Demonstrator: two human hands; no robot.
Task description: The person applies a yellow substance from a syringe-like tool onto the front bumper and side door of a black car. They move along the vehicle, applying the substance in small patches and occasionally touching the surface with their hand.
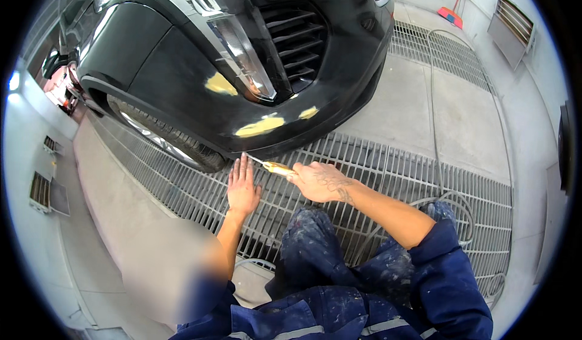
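My right hand (321, 181) is closed around the yellow handle of a screwdriver (278, 168). Its thin metal shaft points up and left, to the lower edge of a dark car bumper (339, 118). My left hand (244, 191) has its fingers stretched out, their tips by that same edge and close to the tool's end. Whether the tip touches the bumper is too small to tell. Pale yellow filler patches (260, 126) mark the bumper corner above my hands. Beside them sits a clear lamp (239, 55), with a black slatted grille (297, 43) to its right.
A front tyre (182, 140) stands left of my hands. Metal floor grating (388, 176) runs beneath me and the bumper. A grey hose (434, 115) crosses the floor at right and coils near my knee. A red broom (451, 17) leans at the far wall.
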